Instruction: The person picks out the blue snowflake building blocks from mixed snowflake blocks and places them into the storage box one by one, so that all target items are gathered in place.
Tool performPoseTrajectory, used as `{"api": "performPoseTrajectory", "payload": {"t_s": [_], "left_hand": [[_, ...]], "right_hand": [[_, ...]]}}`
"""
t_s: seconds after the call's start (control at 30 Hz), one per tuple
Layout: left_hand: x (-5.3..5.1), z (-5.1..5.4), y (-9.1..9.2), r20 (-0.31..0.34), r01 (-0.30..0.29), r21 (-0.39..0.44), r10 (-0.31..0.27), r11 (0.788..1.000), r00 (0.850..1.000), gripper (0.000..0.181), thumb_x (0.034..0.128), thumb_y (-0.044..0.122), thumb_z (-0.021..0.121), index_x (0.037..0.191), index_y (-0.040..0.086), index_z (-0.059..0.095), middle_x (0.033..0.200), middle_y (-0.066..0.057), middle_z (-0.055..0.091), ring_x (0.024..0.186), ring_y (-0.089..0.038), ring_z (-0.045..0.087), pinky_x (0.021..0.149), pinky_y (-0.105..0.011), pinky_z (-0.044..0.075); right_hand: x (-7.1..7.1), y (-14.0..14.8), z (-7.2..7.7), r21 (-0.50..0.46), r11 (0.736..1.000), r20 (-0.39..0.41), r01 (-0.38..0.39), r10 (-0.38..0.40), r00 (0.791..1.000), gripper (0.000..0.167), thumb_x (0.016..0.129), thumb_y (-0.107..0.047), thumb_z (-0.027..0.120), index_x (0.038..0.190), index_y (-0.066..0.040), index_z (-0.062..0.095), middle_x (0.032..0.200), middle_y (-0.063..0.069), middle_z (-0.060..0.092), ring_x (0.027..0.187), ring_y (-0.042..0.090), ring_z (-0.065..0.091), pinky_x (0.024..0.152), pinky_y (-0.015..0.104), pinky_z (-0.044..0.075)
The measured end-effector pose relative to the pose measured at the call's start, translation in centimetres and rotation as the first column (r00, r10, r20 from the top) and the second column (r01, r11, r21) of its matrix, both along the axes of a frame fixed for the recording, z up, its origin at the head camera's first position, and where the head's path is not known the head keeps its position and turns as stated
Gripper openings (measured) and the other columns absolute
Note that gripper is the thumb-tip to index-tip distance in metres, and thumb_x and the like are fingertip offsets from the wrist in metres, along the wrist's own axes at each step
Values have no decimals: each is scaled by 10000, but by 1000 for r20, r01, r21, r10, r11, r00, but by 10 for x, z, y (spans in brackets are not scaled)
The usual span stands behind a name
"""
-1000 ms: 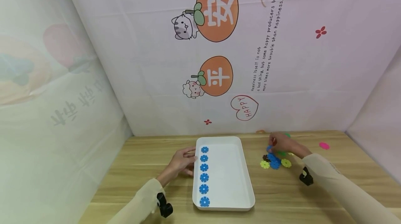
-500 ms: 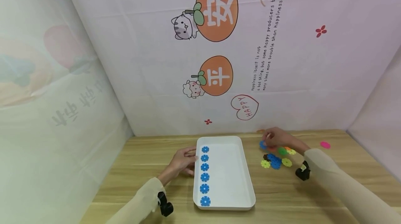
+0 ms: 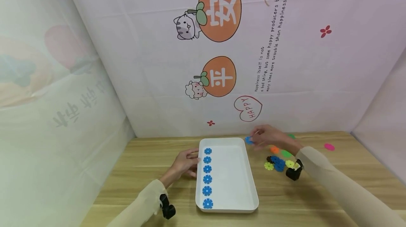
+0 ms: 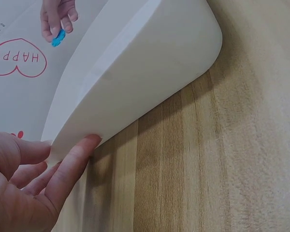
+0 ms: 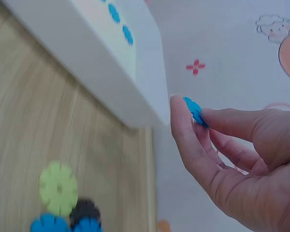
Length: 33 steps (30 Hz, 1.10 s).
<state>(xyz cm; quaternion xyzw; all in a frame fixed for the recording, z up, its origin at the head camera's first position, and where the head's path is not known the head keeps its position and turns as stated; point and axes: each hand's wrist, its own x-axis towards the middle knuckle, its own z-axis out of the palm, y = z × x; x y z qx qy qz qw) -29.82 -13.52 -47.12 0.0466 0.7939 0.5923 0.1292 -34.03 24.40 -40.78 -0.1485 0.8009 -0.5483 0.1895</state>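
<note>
My right hand (image 3: 269,136) pinches a blue flower-shaped plastic disc (image 5: 195,111) between thumb and fingertips, in the air just right of the tray's far right corner. The white rectangular tray (image 3: 234,177) lies lengthwise on the table. Inside it, several matching blue discs (image 3: 207,179) form a straight column along the left wall. At the tray's left side, my left hand (image 3: 185,163) grips the edge. In the left wrist view its thumb (image 4: 36,151) is at the rim and a finger (image 4: 79,152) lies against the outer wall.
Right of the tray lies a loose pile with blue discs (image 3: 279,165), yellow ones (image 3: 269,166) and a dark brown one (image 5: 84,211). Orange (image 3: 274,149) and green (image 3: 286,153) discs lie behind it. A pink disc (image 3: 329,147) sits farther right. A printed cloth wall (image 3: 177,114) borders the table's back.
My right hand has lifted the blue disc from the pile and carried it left toward the tray's far corner, uncovering orange and green discs. The left hand stays at the tray.
</note>
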Motion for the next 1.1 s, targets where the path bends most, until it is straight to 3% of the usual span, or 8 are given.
{"api": "performPoseTrajectory", "payload": {"t_s": [0.17, 0.57, 0.9, 1.1], "left_hand": [[0, 0, 0, -7, -2, -1, 2, 1000, 1000, 521, 1020, 87, 670, 1513, 12, 520, 1369, -285, 645, 913, -275, 763, 570, -373, 663], [-1, -1, 2, -9, 3, 18, -3, 1000, 1000, 529, 1015, 65, 660, 1512, -22, 501, 1417, -288, 613, 920, -281, 761, 560, -365, 659], [0, -2, 1, -17, 11, 28, -11, 1000, 1000, 526, 1014, 64, 660, 1508, -29, 506, 1415, -293, 613, 944, -304, 764, 565, -375, 662], [-2, -3, -1, -15, 27, 49, -27, 998, 1000, 525, 1011, 40, 648, 1508, -43, 500, 1427, -300, 603, 996, -331, 759, 586, -390, 671]], "right_hand": [[0, -23, 5, 12, 1000, 11, 5, -5, 1000, 262, 1041, -51, 613, 1218, 138, 575, 1059, 238, 685, 936, 361, 753, 921, 537, 640], [-15, -70, -2, 19, 1000, 58, 6, -7, 998, 233, 1019, 5, 613, 1210, 132, 574, 1089, 238, 664, 956, 335, 745, 895, 487, 660], [-22, -104, -10, 147, 989, 3, -25, 25, 1000, 160, 995, 13, 659, 1133, 91, 640, 995, 220, 725, 888, 328, 767, 793, 417, 683], [-27, -122, -19, 271, 963, -37, -5, 15, 999, 81, 964, 26, 705, 1039, 49, 683, 895, 165, 721, 782, 267, 766, 742, 361, 682]]}}
